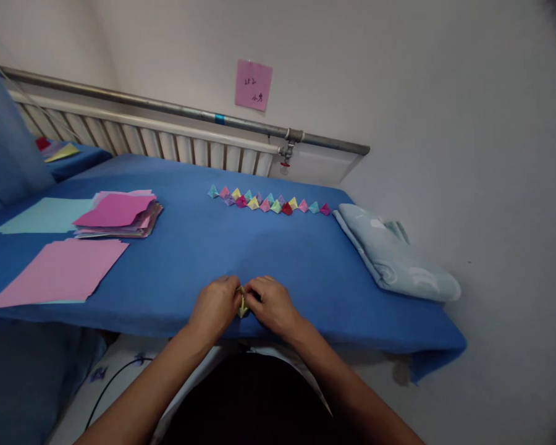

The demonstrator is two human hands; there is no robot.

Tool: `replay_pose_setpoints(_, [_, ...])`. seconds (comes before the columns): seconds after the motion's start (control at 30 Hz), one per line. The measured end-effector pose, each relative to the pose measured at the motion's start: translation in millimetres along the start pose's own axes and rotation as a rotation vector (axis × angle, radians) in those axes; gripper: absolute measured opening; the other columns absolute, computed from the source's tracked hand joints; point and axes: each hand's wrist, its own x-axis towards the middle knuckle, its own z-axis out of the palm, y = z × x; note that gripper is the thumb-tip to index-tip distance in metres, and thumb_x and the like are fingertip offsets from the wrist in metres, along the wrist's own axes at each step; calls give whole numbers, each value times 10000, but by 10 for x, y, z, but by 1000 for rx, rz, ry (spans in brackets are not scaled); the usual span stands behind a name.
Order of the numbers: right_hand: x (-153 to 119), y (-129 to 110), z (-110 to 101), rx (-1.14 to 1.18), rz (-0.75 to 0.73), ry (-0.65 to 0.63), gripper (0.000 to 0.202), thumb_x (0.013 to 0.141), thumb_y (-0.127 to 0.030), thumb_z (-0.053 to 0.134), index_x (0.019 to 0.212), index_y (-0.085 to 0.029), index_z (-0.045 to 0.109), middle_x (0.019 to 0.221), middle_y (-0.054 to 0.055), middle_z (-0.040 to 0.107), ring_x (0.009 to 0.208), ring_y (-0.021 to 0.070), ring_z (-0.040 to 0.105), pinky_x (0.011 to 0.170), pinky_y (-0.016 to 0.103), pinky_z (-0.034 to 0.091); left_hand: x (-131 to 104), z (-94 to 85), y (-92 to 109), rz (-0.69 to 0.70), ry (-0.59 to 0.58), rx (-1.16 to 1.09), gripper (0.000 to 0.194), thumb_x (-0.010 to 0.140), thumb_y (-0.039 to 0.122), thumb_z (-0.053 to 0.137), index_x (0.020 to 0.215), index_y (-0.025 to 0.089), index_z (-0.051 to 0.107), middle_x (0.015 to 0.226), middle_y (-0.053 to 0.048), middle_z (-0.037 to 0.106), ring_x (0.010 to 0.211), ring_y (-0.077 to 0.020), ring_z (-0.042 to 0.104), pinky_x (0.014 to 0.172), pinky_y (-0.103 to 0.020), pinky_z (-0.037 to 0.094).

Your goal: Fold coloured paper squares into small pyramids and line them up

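Between my two hands, just above the near edge of the blue-covered table (185, 247), is a small folded piece of yellow paper (243, 307). My left hand (219, 303) pinches its left side with curled fingers. From the right, my right hand (271, 303) grips the other side between thumb and fingers. Much of the paper is hidden behind the fingers. Farther back, small folded paper shapes (264, 205) in several colours lie in two staggered rows.
Pink sheets (60, 269), a light blue sheet (46, 215) and a stack of coloured paper (115, 213) lie at the left. On the right is a folded pale blanket (393, 253). A radiator (167, 145) and pipe (157, 105) run along the wall behind.
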Motion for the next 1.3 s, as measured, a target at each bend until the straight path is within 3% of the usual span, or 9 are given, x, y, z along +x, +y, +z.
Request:
replay_pose_setpoints(0.47, [28, 1, -25, 77, 54, 12, 107, 772, -110, 568, 735, -200, 612, 692, -14, 617, 685, 134, 537, 688, 255, 372, -37, -8, -92, 9, 36, -93, 165, 827, 155, 443, 790, 167, 603, 786, -68, 643, 742, -187, 598, 662, -281, 405])
replay_pose_setpoints(0.57, [-64, 9, -99, 151, 81, 36, 102, 801, -145, 556, 859, -206, 614, 746, -19, 624, 695, 118, 549, 653, 226, 396, -142, -45, -180, 3, 66, -163, 157, 826, 176, 447, 857, 182, 601, 800, -33, 637, 736, -162, 590, 673, -266, 420])
replay_pose_setpoints(0.77, [-269, -40, -172, 308, 50, -12, 153, 745, -116, 592, 850, -217, 635, 790, -21, 617, 767, 129, 553, 700, 243, 410, -397, 0, -278, 89, 42, -442, 179, 747, 163, 492, 894, 211, 580, 767, 18, 552, 692, -137, 545, 647, -254, 421])
replay_pose_setpoints(1.1, [-157, -85, -143, 154, -79, -122, 127, 759, -99, 604, 809, -215, 609, 756, -30, 595, 757, 136, 524, 741, 261, 366, -302, -13, -160, 74, -40, -257, 75, 812, 227, 523, 845, 218, 590, 831, -3, 558, 720, -150, 561, 651, -256, 396])
replay_pose_setpoints(1.3, [-100, -85, -163, 112, -95, -182, 117, 750, -84, 619, 767, -199, 605, 705, -41, 554, 717, 126, 500, 716, 250, 349, -247, 7, -176, 74, -67, -205, 169, 850, 278, 498, 740, 196, 597, 763, -3, 523, 661, -140, 529, 626, -256, 368])
